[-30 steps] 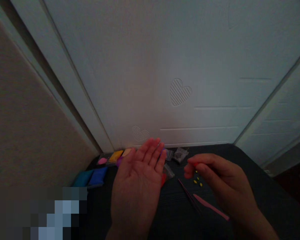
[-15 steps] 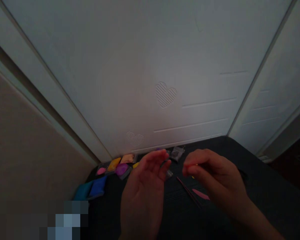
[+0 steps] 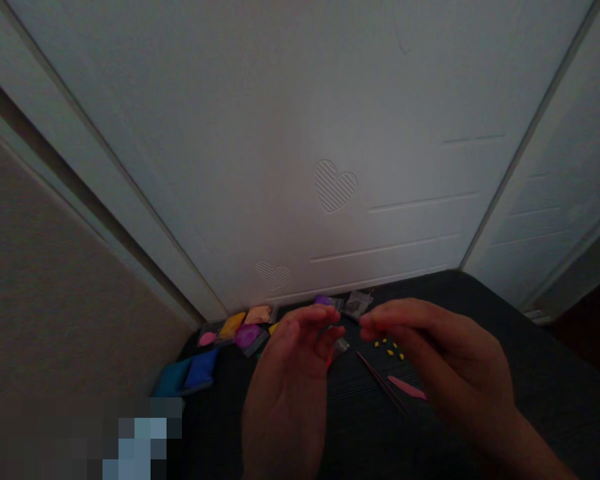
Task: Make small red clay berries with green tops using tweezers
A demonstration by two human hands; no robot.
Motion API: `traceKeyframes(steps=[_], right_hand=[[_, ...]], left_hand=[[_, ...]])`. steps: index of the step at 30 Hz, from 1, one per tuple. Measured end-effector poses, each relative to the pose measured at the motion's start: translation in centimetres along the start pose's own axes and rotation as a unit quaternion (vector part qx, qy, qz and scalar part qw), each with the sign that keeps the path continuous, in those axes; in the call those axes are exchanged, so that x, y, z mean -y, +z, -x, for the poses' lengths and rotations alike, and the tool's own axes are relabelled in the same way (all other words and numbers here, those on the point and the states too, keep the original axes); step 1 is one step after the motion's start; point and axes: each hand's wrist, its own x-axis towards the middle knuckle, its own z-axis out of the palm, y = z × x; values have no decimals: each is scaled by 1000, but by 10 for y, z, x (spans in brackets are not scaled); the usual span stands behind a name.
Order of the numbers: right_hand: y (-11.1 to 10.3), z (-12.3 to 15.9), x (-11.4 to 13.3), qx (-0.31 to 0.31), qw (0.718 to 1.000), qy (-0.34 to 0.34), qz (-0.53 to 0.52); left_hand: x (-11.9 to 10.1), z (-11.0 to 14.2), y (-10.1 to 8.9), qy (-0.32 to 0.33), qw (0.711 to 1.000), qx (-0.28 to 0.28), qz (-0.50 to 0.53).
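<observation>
My left hand (image 3: 287,393) is raised over the dark table with its palm turned inward and its fingers loosely curved and apart; nothing shows in it. Across a small gap, my right hand (image 3: 445,360) pinches its thumb and fingers together. Whatever lies between those fingertips is hidden or too small to make out. Below and between the hands lie thin dark tweezers (image 3: 381,383) and a pink flat blade-shaped tool (image 3: 407,388). Several tiny yellow pieces (image 3: 390,353) are scattered on the table just left of my right hand.
Along the back left of the dark table (image 3: 220,427) sit small packets of coloured material: blue (image 3: 201,370), teal (image 3: 171,378), purple (image 3: 249,335), orange-yellow (image 3: 233,325) and peach (image 3: 259,315). A grey packet (image 3: 359,303) lies by the white panel (image 3: 230,167) with embossed hearts behind the table.
My right hand has turned slightly and its fingertips have shifted a little left, uncovering more yellow pieces. My left fingers are bent a little more. The view has shifted slightly.
</observation>
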Motion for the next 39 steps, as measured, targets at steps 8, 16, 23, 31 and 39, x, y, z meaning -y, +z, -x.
traceKeyframes(steps=[8, 16, 23, 31, 39], right_hand=[[-1, 0, 0, 44, 995, -1, -94], [1, -3, -1, 38, 991, -52, -118], [3, -4, -1, 20, 992, -106, -59], [4, -7, 0, 21, 989, -144, 37], [6, -4, -1, 61, 973, -182, 131]], left_hand=[[1, 2, 1, 3, 997, 27, -76], [-1, 11, 11, 74, 966, 91, -231], [-4, 7, 2, 41, 971, 109, -208], [-5, 7, 3, 130, 962, 46, -235], [-13, 11, -5, 285, 847, 63, -444]])
